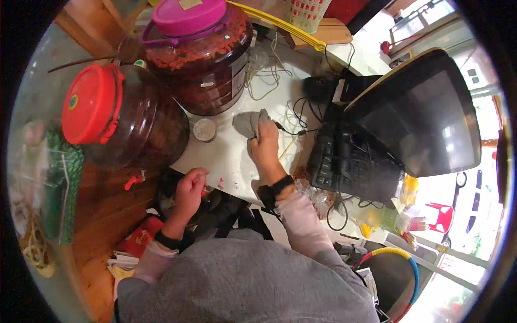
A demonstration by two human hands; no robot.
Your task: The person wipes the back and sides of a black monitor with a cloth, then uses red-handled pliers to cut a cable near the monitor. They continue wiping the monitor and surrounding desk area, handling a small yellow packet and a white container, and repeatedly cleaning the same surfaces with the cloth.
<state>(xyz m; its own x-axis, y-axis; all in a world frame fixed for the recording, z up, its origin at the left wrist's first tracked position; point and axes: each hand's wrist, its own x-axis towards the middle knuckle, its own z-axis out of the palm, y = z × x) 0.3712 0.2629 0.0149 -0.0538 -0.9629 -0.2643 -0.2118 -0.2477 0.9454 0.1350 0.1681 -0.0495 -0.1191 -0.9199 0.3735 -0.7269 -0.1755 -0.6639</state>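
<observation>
My right hand [266,148] reaches over the white tabletop [223,153] and grips a grey cloth [247,124], part of which rests against the surface. By the table's near left edge, my left hand [190,189] is curled with its fingers together; whether anything is inside them is hidden. Small red bits [221,182] lie on the tabletop just right of it. A small round container with a whitish top [204,130] stands between my hands and two big jars. One jar [202,86] has a magenta lid and dark liquid with reddish matter; the other, dark jar [145,121] has a red lid.
At the right stand a dark monitor [425,116] and a black keyboard [344,161] with tangled cables. A pale cord [266,81] lies behind the cloth. A perforated basket [307,13] is at the back, and clear plastic items [318,196] lie beside my right wrist.
</observation>
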